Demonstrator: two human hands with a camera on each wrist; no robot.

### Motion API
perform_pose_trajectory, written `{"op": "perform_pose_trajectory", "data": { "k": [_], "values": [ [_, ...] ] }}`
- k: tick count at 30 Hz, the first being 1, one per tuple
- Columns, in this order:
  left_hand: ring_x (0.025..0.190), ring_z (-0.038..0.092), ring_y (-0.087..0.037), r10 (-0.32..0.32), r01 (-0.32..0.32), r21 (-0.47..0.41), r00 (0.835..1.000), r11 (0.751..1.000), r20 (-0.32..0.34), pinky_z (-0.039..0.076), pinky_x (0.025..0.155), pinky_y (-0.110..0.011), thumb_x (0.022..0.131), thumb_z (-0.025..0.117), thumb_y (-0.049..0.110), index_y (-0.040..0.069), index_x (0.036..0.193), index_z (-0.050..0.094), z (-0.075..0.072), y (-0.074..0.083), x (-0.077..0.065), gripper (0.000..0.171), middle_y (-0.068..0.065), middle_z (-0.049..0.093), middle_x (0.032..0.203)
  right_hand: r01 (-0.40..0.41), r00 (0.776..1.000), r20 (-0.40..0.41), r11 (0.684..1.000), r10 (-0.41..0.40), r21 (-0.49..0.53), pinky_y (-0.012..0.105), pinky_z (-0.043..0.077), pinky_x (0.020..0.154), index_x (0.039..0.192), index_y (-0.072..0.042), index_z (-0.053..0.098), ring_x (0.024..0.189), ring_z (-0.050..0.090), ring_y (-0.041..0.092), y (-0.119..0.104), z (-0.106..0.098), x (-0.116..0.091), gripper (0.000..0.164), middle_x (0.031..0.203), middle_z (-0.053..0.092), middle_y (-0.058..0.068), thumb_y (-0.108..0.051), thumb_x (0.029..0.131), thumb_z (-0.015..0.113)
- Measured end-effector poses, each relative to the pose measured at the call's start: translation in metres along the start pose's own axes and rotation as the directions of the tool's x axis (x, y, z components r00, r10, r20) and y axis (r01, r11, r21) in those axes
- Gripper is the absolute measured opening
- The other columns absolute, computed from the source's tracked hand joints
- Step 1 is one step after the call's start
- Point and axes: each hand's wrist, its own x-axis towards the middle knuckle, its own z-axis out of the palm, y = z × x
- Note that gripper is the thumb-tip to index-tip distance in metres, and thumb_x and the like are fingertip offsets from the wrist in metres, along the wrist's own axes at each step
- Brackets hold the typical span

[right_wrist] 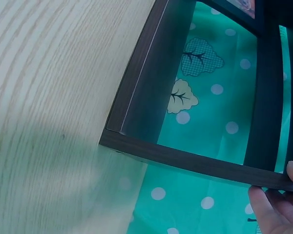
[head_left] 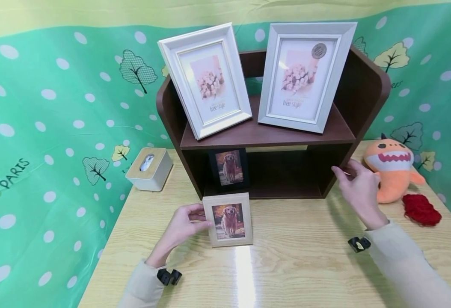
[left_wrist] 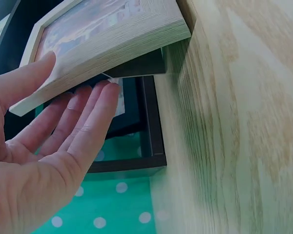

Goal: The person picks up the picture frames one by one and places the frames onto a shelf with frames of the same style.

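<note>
In the head view my left hand (head_left: 183, 226) holds the left edge of a light wood picture frame (head_left: 230, 221) with a dog photo, upright on the table in front of the shelf. In the left wrist view its thumb (left_wrist: 36, 73) lies at the front edge and the fingers reach behind the frame. My right hand (head_left: 360, 190) grips the right side panel of the dark brown shelf (head_left: 268, 139), thumb on the inner side, fingers outside. A black picture frame (head_left: 229, 169) with a dog photo stands in the lower compartment, at its left.
Two larger frames, one white (head_left: 210, 122) and one grey-white (head_left: 291, 122), lean on the upper shelf. A tissue box (head_left: 150, 171) stands left of the shelf; an orange plush shark (head_left: 393, 175) and red yarn (head_left: 422, 210) lie right. A green patterned cloth (head_left: 56, 128) hangs behind the wooden table (head_left: 295, 256).
</note>
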Motion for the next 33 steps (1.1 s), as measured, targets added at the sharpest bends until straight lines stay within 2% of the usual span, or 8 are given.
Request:
{"op": "perform_pose_trajectory", "data": {
  "k": [4,9,15,19,25,27,30,33],
  "values": [
    [0.083,0.067,-0.025,0.006,-0.006,0.017,1.000,1.000,0.005,0.057,0.069,-0.031,0.077,0.080,0.007,-0.006,0.109,0.064,0.000,0.001,0.000,0.038,-0.014,0.068,0.098,0.004,1.000,-0.006,1.000,-0.004,-0.001,0.001,0.039,0.063,0.101,0.001,0.068,0.083,0.067,0.033,0.000,0.001,0.000,0.021,0.091,0.069,0.016,-0.017,0.090,0.068],
    [0.082,0.067,-0.024,-0.024,0.024,0.025,1.000,0.999,0.008,0.057,0.070,-0.029,0.076,0.080,0.006,-0.005,0.106,0.065,0.000,0.000,0.000,0.035,-0.013,0.068,0.095,0.006,1.000,-0.005,1.000,-0.006,0.014,0.001,0.037,0.064,0.100,0.002,0.068,0.083,0.067,0.034,-0.001,0.001,0.000,0.021,0.092,0.069,0.018,-0.016,0.089,0.069],
    [0.081,0.067,-0.024,-0.008,0.008,0.043,1.000,0.999,0.007,0.057,0.070,-0.029,0.077,0.079,0.005,-0.005,0.103,0.066,0.003,-0.003,0.000,0.030,-0.013,0.068,0.094,0.001,1.000,0.000,1.000,-0.001,0.021,0.000,0.037,0.064,0.102,0.002,0.068,0.084,0.067,0.035,0.000,0.000,-0.001,0.022,0.095,0.068,0.020,-0.016,0.089,0.069],
    [0.079,0.066,-0.023,-0.019,0.019,0.059,1.000,0.998,0.010,0.056,0.070,-0.028,0.078,0.078,0.002,-0.005,0.101,0.066,0.004,-0.002,0.000,0.026,-0.011,0.068,0.091,0.004,1.000,-0.004,1.000,-0.004,0.025,0.000,0.037,0.065,0.103,0.002,0.068,0.085,0.067,0.034,0.000,0.000,-0.001,0.023,0.095,0.068,0.019,-0.017,0.089,0.069],
    [0.080,0.066,-0.030,-0.031,0.028,0.061,0.999,0.998,0.042,0.056,0.070,-0.028,0.079,0.072,-0.006,-0.010,0.098,0.064,0.003,0.030,-0.003,0.021,-0.018,0.066,0.090,0.000,1.000,-0.010,1.000,0.001,0.024,0.001,0.038,0.065,0.104,0.002,0.067,0.084,0.066,0.033,0.000,0.000,-0.002,0.024,0.096,0.068,0.019,-0.017,0.089,0.068],
    [0.081,0.065,-0.031,-0.041,0.038,0.057,0.998,0.998,0.046,0.056,0.070,-0.027,0.079,0.072,-0.008,-0.011,0.098,0.064,0.002,0.035,-0.004,0.021,-0.019,0.066,0.090,-0.001,1.000,-0.012,1.000,0.002,0.021,0.002,0.038,0.064,0.104,0.002,0.067,0.084,0.066,0.032,0.000,0.000,-0.002,0.024,0.096,0.069,0.019,-0.017,0.089,0.068],
    [0.081,0.065,-0.032,-0.044,0.042,0.036,0.998,0.998,0.046,0.056,0.069,-0.027,0.079,0.071,-0.008,-0.011,0.098,0.064,0.002,0.031,-0.002,0.020,-0.019,0.066,0.090,-0.008,1.000,-0.006,1.000,0.009,0.026,0.002,0.039,0.065,0.105,0.001,0.067,0.084,0.066,0.032,0.000,0.001,-0.002,0.024,0.096,0.068,0.018,-0.018,0.090,0.068],
    [0.081,0.065,-0.031,-0.045,0.045,0.010,0.998,0.999,0.047,0.056,0.069,-0.029,0.079,0.072,-0.008,-0.011,0.099,0.065,0.002,0.016,0.002,0.021,-0.018,0.066,0.090,-0.017,1.000,-0.003,1.000,0.017,0.026,0.002,0.039,0.065,0.106,0.000,0.067,0.085,0.067,0.032,0.000,0.001,-0.003,0.024,0.097,0.068,0.017,-0.018,0.090,0.067]
  ]
}}
